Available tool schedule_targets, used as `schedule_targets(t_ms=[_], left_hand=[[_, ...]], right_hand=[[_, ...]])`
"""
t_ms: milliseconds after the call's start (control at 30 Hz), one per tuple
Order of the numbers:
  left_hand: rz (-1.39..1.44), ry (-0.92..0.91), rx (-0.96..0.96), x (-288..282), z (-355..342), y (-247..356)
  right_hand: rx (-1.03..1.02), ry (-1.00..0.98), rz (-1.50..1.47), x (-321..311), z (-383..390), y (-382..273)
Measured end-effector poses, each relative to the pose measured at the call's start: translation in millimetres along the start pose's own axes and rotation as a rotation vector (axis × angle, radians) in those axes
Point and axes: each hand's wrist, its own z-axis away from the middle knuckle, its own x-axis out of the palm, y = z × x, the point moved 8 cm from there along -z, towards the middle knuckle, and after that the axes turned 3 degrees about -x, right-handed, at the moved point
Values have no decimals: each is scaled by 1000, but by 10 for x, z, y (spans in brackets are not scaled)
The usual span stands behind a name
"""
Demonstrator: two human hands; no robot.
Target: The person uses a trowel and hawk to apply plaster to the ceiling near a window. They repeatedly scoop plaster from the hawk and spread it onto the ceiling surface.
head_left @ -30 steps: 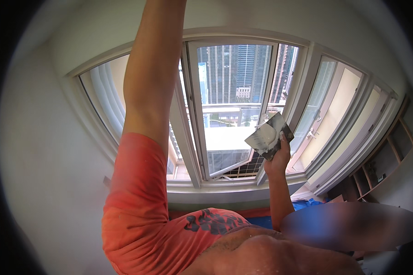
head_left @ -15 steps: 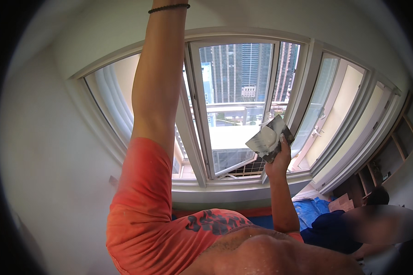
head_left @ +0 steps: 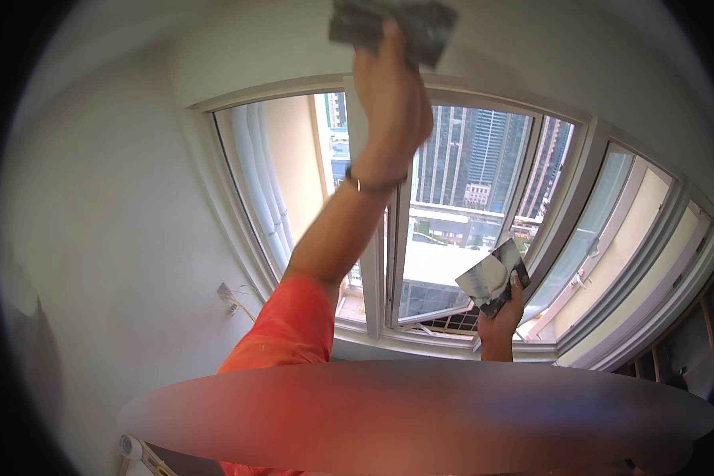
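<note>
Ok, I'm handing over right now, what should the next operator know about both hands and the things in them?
Left hand: raised high, gripping a grey pad pressed flat to the white wall above the window frame.
Right hand: low, in front of the window, holding a grey sheet upright, off the glass.
Done: cannot tell; the wall shows no visibly worked patch.
Left: probably the wall strip along the frame top, if the pad is working it.

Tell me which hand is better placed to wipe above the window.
Probably left. The left hand holds a dark cloth on the wall above the frame; the right hand holds a grey sheet far lower.
</note>
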Motion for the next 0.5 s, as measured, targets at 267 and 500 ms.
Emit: schedule_targets(t_ms=[267,500], left_hand=[[-705,-830,-137,-437,2592,169],[-974,-1238,-172,-797,2782,426]], right_hand=[[395,-238,-242,273,272,672],[644,-314,-241,550,499,914]])
